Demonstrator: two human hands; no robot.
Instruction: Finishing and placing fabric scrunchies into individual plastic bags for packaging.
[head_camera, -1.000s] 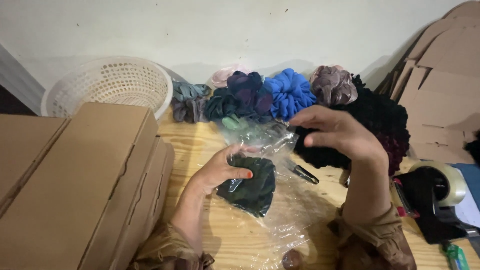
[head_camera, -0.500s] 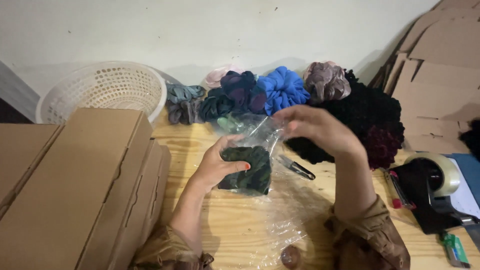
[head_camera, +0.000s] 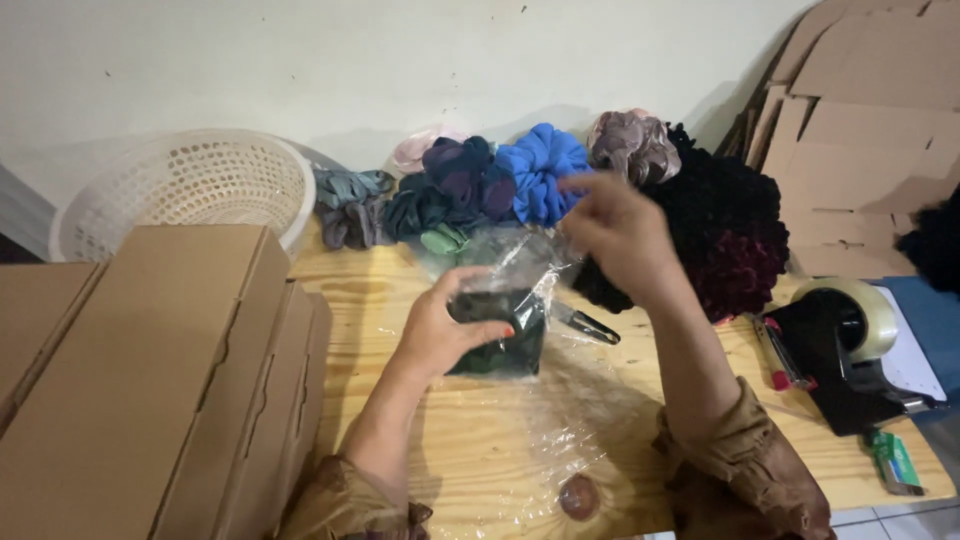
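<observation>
Head view showed the left hand (head_camera: 440, 335) clasped around a dark green fabric scrunchie (head_camera: 497, 335) sealed inside a clear plastic bag (head_camera: 515, 270), thumb across the front and fingers behind it. A second before, that scrunchie had lain lower on the worktop with the hand resting flat over it; half a second before, it had been lifted and gripped, and now it stood upright just above the pale wooden worktop (head_camera: 370, 300). The right hand (head_camera: 615, 235) had risen from the bag's mouth and was pinching the loose top edge of the plastic, pulling it up and to the right. By that reading, the scrunchie was already fully inside and the bag's open end was being drawn taut, probably for folding or closing.

Just beside the bag lay a black pen (head_camera: 585, 323), and more clear plastic sheeting (head_camera: 540, 440) spread towards the near edge. Behind the hands ran a row of scrunchies, with a bright blue one (head_camera: 540, 170) in the middle and a heap of black velvet ones (head_camera: 730, 230) at the right. A black tape dispenser (head_camera: 850, 350) stood to the right, brown cardboard boxes (head_camera: 150, 370) to the left, and a white plastic basket (head_camera: 185, 185) behind them.
</observation>
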